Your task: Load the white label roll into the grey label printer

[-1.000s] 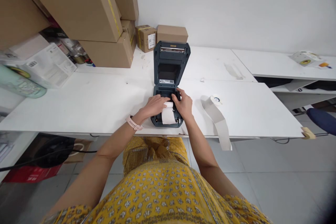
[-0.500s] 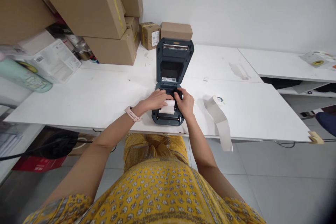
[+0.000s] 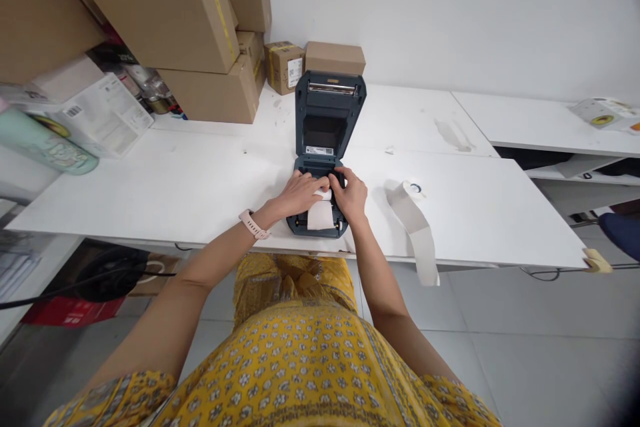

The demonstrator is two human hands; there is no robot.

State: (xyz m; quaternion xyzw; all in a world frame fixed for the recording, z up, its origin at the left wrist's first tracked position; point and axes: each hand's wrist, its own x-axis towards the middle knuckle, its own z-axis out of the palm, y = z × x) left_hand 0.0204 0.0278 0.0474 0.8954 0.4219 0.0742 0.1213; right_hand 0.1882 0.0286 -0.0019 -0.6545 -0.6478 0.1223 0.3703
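Note:
A dark label printer [image 3: 295, 227] stands on the white table with its lid [image 3: 327, 110] raised. Inside its bay lies a white label roll [image 3: 324, 194], whose loose strip [image 3: 321, 216] reaches toward the printer's front edge. From the left, my left hand [image 3: 303, 192] rests over the roll with curled fingers closed on it, partly hiding it. My right hand [image 3: 350, 197] is at the bay's right side, thumb against the roll's end and fingers bent over the printer's right wall. What the right fingers grip, if anything, is hidden.
A second label roll [image 3: 407, 197] stands to the right, its strip hanging over the table's [image 3: 490, 213] front edge. Cardboard boxes [image 3: 150, 13] are stacked at the back left, near a green bottle [image 3: 47, 140] and a white box [image 3: 103, 113]. A small carton [image 3: 335, 58] sits behind the printer.
The label strip has unrolled further forward and now covers part of the printer's front. My left fingers have curled more over the roll; my right hand has barely moved.

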